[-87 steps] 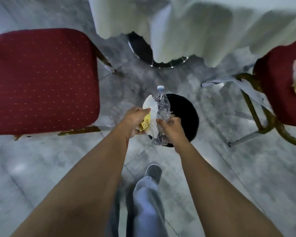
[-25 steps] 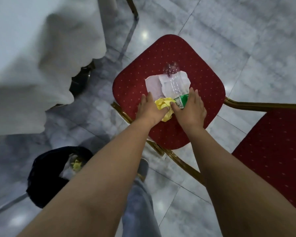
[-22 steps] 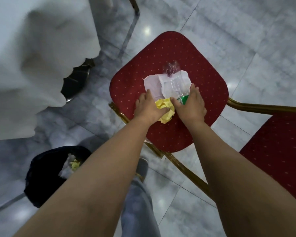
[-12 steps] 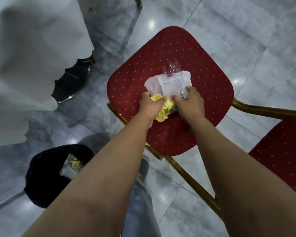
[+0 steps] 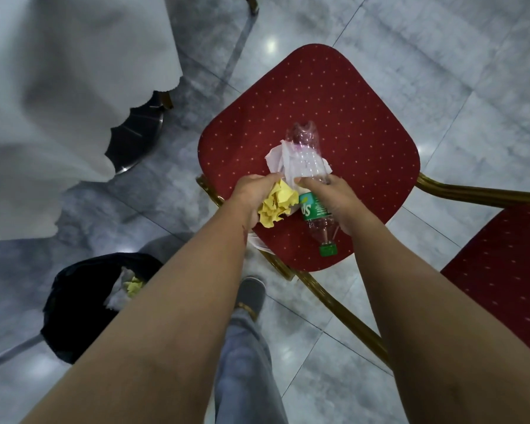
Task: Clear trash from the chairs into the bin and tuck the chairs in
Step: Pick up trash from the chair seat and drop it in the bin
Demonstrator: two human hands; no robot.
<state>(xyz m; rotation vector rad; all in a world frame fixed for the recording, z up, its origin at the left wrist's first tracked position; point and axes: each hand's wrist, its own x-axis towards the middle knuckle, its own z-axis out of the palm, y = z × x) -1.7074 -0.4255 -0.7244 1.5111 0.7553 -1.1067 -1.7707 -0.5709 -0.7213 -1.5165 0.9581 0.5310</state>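
Over the red chair (image 5: pixel 334 117), a clear bottle (image 5: pixel 306 166) (green-capped, green-labelled).

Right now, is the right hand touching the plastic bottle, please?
Touching: the head view shows the right hand curled round the plastic bottle.

Clear bottle (image 5: pixel 306 166) w/ green label & cap is tilting cap-down over red chair (image 5: pixel 349 117). White tissue (image 5: pixel 274 157) is bunching beside it. Yellow paper wad (image 5: pixel 277 205) is sitting just left. Black bin (image 5: pixel 83 304) on floor is holding more yellow & white trash.
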